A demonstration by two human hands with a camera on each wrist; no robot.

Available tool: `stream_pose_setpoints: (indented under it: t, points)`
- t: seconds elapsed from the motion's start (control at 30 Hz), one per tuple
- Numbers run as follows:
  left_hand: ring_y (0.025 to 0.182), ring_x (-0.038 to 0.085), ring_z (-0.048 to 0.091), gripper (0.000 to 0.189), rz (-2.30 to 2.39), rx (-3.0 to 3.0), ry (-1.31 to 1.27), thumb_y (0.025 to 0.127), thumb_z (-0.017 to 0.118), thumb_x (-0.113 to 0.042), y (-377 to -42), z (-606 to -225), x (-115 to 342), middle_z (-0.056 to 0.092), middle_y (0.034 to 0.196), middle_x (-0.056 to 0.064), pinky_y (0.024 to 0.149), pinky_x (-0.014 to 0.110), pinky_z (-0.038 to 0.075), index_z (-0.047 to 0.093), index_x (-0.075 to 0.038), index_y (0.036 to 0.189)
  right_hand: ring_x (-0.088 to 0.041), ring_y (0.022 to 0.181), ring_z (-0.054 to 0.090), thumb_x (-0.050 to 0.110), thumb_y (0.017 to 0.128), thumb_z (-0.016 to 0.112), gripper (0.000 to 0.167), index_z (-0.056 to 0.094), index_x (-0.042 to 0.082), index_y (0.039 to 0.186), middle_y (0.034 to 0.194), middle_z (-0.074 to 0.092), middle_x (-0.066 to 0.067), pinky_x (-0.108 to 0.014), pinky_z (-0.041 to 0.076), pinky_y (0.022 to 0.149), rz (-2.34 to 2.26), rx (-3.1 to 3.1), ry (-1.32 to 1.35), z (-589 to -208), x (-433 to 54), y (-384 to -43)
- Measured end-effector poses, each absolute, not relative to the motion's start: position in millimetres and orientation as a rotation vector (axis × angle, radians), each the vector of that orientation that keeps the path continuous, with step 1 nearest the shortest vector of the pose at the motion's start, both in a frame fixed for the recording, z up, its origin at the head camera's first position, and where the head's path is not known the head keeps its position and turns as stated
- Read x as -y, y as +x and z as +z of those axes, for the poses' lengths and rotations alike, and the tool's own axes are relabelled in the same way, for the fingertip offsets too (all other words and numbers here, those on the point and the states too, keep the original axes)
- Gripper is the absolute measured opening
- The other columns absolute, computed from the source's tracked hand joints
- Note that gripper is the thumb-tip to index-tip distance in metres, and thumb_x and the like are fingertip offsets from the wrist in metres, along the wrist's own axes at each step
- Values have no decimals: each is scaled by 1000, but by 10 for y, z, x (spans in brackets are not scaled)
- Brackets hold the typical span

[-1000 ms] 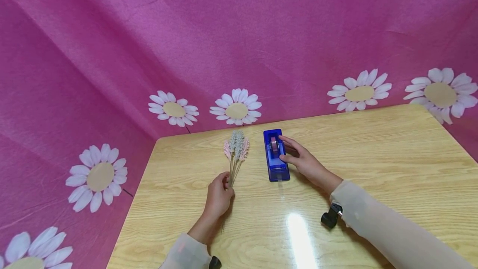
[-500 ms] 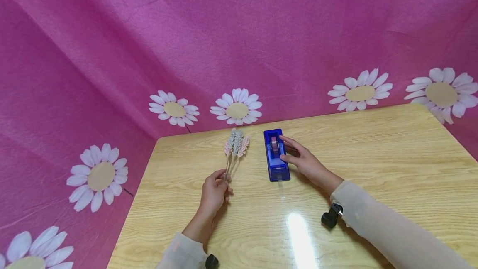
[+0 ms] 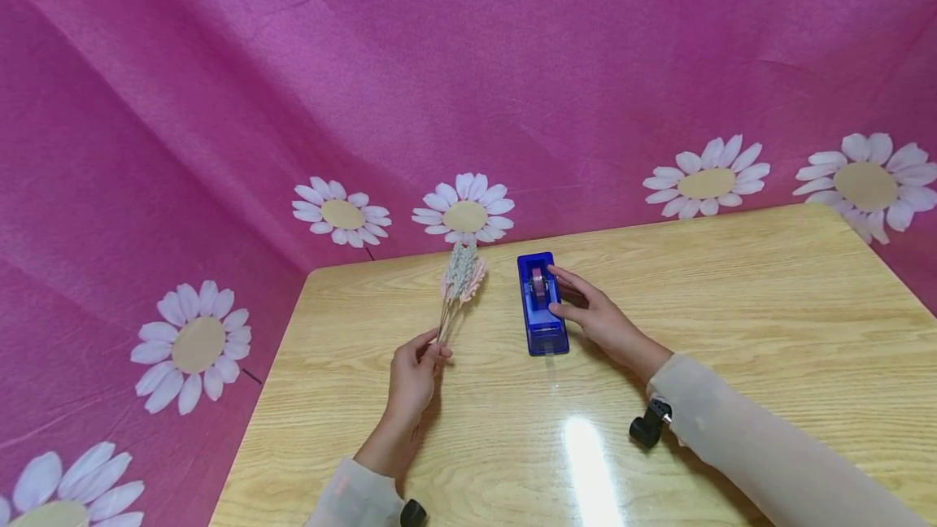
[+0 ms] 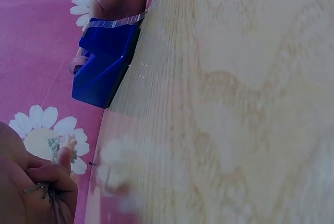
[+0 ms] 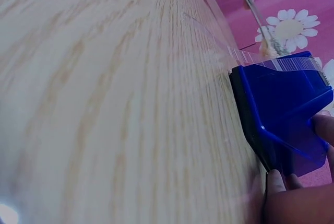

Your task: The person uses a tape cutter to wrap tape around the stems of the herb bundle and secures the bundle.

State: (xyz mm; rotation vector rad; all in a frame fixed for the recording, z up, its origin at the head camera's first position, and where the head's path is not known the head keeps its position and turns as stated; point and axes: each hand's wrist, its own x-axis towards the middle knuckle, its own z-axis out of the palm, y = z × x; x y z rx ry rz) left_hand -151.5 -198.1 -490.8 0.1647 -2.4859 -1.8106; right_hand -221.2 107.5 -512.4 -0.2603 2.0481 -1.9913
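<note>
In the head view my left hand pinches the thin stems of a small bunch of flowers, whose grey-green and pink spike-shaped heads point away from me. The cut stem ends poke out of the fist in the left wrist view. My right hand grips the right side of a blue tape dispenser standing on the table, thumb and fingers spread along it. A clear strip of tape sticks out of the dispenser's front, over its toothed edge. A pinkish roll sits inside the dispenser.
The light wooden table ends at a magenta cloth printed with white daisies, behind and to the left. A bright light reflection lies on the tabletop. Black wrist cameras are strapped on both sleeves.
The left hand has moved a little left and away from me, lifting and turning the flower bunch; its grip has shifted along the stems. The right hand and dispenser stay put.
</note>
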Motion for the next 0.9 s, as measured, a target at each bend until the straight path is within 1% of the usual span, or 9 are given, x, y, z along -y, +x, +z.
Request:
stream_pose_setpoints:
  t: [0.07,0.2,0.3,0.43,0.53,0.67,0.77,0.9]
  points:
    - [68,12,50,32,-1830,2464,164,104,51,5,-1516,-4895,1979,72,88,19,55,17,40,58,14,135,-41,153,26,11,105,60,66,32,24,163,166,29,-18,-58,21,123,-1987,-2054,-260,-5127,-1073,-2212]
    - [63,9,44,29,-1836,2448,157,104,53,5,-1506,-4857,1974,74,87,16,53,17,36,62,14,131,-42,152,26,12,105,60,66,32,24,163,166,29,-19,-59,20,123,-1982,-2061,-253,-5124,-1066,-2204]
    - [60,7,41,26,-1827,2455,156,104,54,4,-1495,-4822,1974,75,89,16,52,17,34,64,13,126,-41,152,27,13,105,61,66,33,25,163,166,31,-18,-58,22,123,-1982,-2086,-244,-5127,-1065,-2188]
    - [57,4,39,22,-1862,2437,164,103,55,4,-1481,-4784,1970,76,90,19,51,16,33,64,16,120,-40,150,33,16,105,61,64,34,24,163,163,37,-19,-55,25,122,-1982,-2165,-249,-5153,-1053,-2146]
    - [54,3,37,21,-1928,2402,168,103,56,4,-1468,-4758,1966,75,90,20,49,16,30,62,17,118,-41,146,40,18,105,62,63,35,21,162,158,43,-22,-54,29,121,-1961,-2250,-245,-5169,-1037,-2094]
    - [52,2,33,20,-1998,2369,158,103,56,4,-1455,-4732,1955,76,89,18,46,16,27,61,18,117,-41,142,46,21,105,62,60,39,13,160,152,49,-24,-53,33,119,-1920,-2338,-237,-5162,-1029,-2007]
    - [51,2,33,20,-2012,2366,135,103,56,4,-1445,-4724,1949,76,87,13,43,15,27,61,16,117,-41,141,47,22,106,62,57,42,9,158,151,51,-24,-53,34,118,-1909,-2357,-240,-5153,-1041,-1945]
    - [49,2,33,19,-2007,2371,111,103,56,3,-1434,-4716,1945,76,86,9,39,16,27,63,14,117,-40,142,46,23,106,61,54,46,6,155,153,50,-22,-54,34,118,-1893,-2349,-232,-5146,-1078,-1863]
